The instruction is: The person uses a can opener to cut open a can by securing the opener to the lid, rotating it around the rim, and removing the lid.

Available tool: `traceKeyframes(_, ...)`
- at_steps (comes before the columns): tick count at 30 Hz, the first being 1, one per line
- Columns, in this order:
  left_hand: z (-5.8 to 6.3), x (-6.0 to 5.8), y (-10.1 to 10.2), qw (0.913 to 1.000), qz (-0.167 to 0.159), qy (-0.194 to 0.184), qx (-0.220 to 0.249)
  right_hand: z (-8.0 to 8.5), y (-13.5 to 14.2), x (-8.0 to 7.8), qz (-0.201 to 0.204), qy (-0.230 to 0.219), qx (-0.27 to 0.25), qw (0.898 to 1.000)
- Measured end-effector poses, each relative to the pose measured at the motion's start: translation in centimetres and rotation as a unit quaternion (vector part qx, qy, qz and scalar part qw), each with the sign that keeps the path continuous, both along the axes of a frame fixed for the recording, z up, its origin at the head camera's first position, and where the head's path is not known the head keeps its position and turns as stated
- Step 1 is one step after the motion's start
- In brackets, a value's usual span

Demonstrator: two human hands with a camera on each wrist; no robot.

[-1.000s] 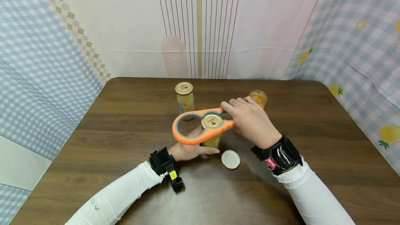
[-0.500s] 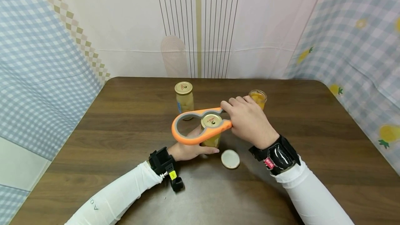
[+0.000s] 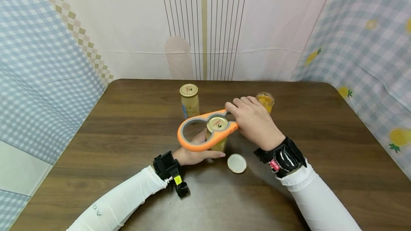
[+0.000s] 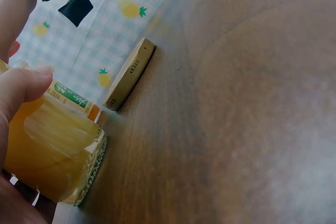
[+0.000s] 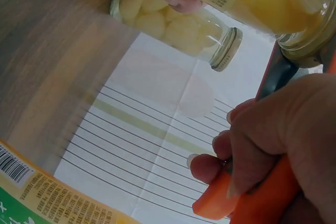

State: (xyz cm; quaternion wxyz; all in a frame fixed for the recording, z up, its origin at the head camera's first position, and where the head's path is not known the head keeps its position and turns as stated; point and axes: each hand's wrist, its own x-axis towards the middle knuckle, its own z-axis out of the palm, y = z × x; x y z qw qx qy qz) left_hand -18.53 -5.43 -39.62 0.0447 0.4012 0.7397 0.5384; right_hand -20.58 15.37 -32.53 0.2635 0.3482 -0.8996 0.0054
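Observation:
In the head view, my left hand [image 3: 194, 155] holds a glass jar [image 3: 219, 145] upright near the table's middle. The left wrist view shows yellow contents in that jar [image 4: 52, 148], with my thumb against its side. My right hand [image 3: 255, 122] grips the handles of an orange jar opener [image 3: 196, 148] with a grey inner lining. One of the opener's rounded sections lies around the jar's gold lid [image 3: 217, 123]. In the right wrist view, my right fingers curl round the orange handles [image 5: 270, 198], close to the lid [image 5: 307, 56].
A loose lid [image 3: 237, 163] lies on the brown table [image 3: 144, 131], right of the held jar. Behind stands a lidded jar [image 3: 190, 104] of pale round pieces. An uncovered jar [image 3: 266, 99] with orange-yellow contents is beyond my right hand.
The opener has turned slightly counterclockwise in the head view, its looped end coming nearer to me. My right hand and wrist have shifted slightly left. My left hand and the jar stay in place.

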Motion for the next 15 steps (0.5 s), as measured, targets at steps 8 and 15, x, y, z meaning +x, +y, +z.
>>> traceKeyframes(8, 0.0, -0.1, 0.0, 1.0, 0.003, 0.003, -0.007, 0.0, 0.0, -0.2, 0.004, -0.005, 0.001, 1.0)
traceKeyframes(15, -2.0, -1.2, 0.0, 0.9994, -0.012, -0.031, -0.005, 0.0, -0.1, -0.3, 0.007, 0.0, -0.001, 1.0)
